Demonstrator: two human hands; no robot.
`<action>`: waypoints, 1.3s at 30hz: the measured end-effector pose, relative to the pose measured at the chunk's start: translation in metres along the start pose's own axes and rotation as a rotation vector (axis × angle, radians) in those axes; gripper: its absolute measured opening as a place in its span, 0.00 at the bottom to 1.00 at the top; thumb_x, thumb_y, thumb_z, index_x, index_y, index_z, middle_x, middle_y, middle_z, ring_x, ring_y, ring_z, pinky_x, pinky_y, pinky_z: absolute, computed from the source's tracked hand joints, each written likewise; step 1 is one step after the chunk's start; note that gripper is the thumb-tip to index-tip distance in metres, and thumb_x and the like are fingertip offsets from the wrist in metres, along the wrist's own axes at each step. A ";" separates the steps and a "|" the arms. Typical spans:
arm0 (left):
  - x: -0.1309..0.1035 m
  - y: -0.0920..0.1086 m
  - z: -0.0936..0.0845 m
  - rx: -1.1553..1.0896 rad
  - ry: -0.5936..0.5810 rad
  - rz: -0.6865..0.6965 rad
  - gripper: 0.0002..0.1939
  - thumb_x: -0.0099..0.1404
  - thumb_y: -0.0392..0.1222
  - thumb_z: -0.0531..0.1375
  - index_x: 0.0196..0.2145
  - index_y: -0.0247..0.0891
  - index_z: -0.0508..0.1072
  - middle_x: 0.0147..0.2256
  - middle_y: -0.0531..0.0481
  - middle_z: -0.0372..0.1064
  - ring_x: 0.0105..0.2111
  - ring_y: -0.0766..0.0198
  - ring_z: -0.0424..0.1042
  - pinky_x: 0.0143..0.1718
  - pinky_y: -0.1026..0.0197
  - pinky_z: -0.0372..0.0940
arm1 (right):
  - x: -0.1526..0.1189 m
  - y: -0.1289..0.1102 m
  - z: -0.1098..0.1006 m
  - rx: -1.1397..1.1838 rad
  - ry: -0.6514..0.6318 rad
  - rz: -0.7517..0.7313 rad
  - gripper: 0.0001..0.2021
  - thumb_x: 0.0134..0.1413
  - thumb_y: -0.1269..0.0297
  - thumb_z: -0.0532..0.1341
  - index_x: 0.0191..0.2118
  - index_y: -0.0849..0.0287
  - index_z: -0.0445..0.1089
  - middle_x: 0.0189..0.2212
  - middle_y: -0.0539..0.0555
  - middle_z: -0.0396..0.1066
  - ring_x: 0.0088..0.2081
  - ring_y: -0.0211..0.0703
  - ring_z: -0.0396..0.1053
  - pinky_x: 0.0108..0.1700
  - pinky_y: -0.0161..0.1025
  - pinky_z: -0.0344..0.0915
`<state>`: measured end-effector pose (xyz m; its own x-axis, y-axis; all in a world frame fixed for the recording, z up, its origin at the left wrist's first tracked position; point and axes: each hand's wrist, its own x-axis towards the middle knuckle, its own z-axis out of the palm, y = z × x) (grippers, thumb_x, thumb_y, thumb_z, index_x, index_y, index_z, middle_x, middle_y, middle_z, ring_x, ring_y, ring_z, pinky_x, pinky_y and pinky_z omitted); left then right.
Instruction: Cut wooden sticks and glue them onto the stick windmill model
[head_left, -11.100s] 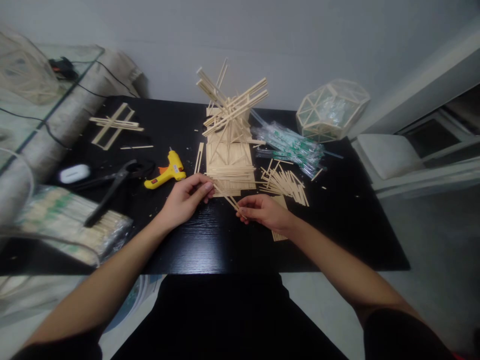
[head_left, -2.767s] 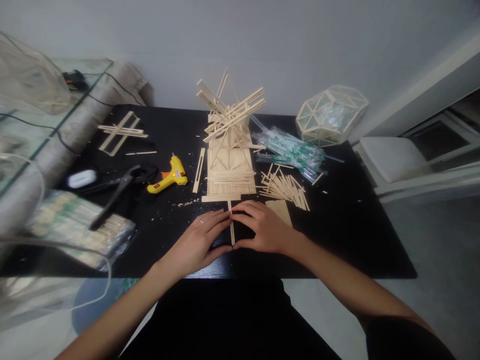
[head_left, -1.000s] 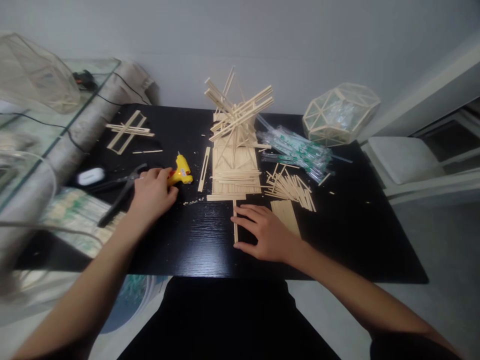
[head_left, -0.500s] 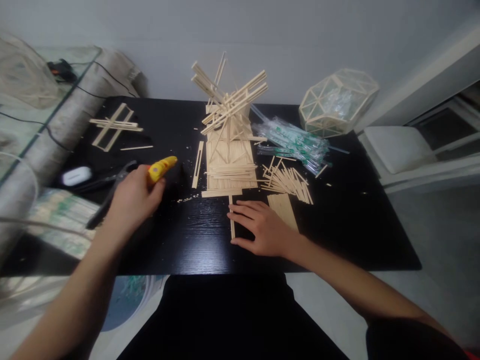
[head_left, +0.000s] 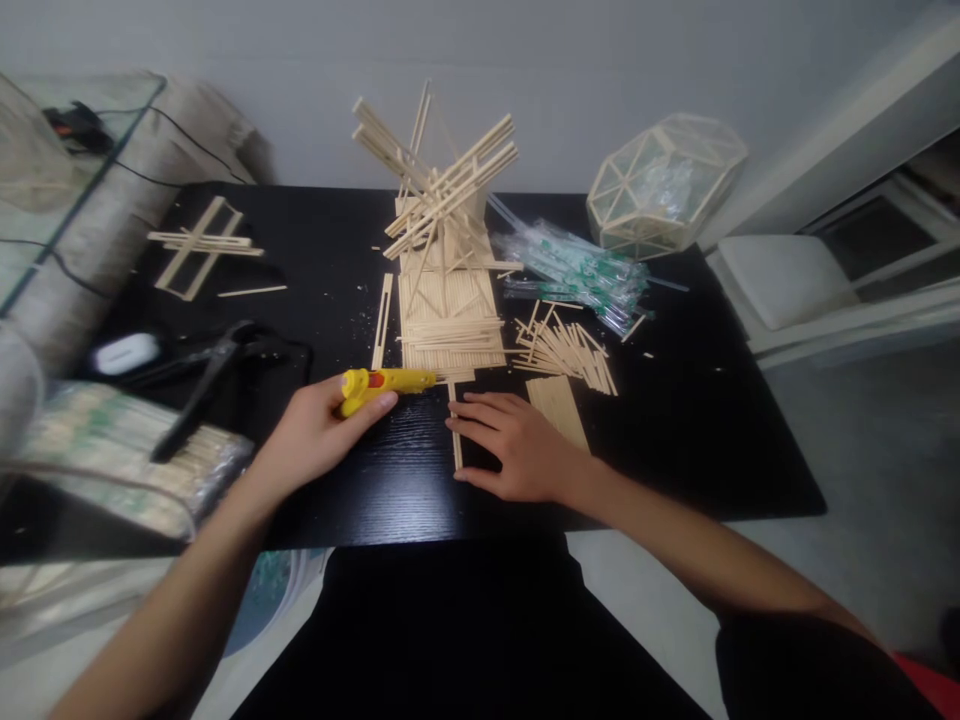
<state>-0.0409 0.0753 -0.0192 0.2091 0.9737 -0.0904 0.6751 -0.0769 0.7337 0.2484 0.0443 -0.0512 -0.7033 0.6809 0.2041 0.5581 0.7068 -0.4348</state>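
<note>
My left hand (head_left: 330, 425) is closed around a yellow glue gun (head_left: 386, 382). The gun's nozzle points right, close to the top end of a narrow pair of wooden sticks (head_left: 456, 440). My right hand (head_left: 514, 445) has its fingers spread, the fingertips and thumb resting along those sticks on the black table. Just behind them stands a windmill-like stick model (head_left: 450, 235) with crossed blades over a slatted base. Several loose sticks (head_left: 454, 335) lie on the front of that base.
Cut sticks (head_left: 566, 350) and a flat stick panel (head_left: 559, 410) lie right of the model, with wrapped sticks (head_left: 577, 270) behind. A geometric stick frame (head_left: 664, 185) stands back right. At left are a crossed stick piece (head_left: 202, 245), black clamp-like tool (head_left: 202, 385), white case (head_left: 126, 353) and stick bundle (head_left: 127, 455).
My left hand has brought the glue gun rightward from the table's left side to the sticks beside my right hand. My right hand stays on the sticks. The view has shifted slightly.
</note>
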 end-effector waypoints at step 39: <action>0.004 -0.008 0.023 0.120 0.114 0.162 0.23 0.71 0.61 0.59 0.30 0.39 0.76 0.28 0.51 0.73 0.26 0.62 0.71 0.29 0.61 0.62 | 0.001 -0.001 -0.002 0.056 -0.016 0.025 0.26 0.63 0.55 0.69 0.62 0.62 0.73 0.64 0.64 0.71 0.67 0.58 0.66 0.68 0.59 0.63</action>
<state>-0.0296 0.0752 -0.0410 0.2450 0.9639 0.1043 0.7196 -0.2529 0.6467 0.2479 0.0445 -0.0491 -0.6967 0.6949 0.1783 0.5503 0.6771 -0.4886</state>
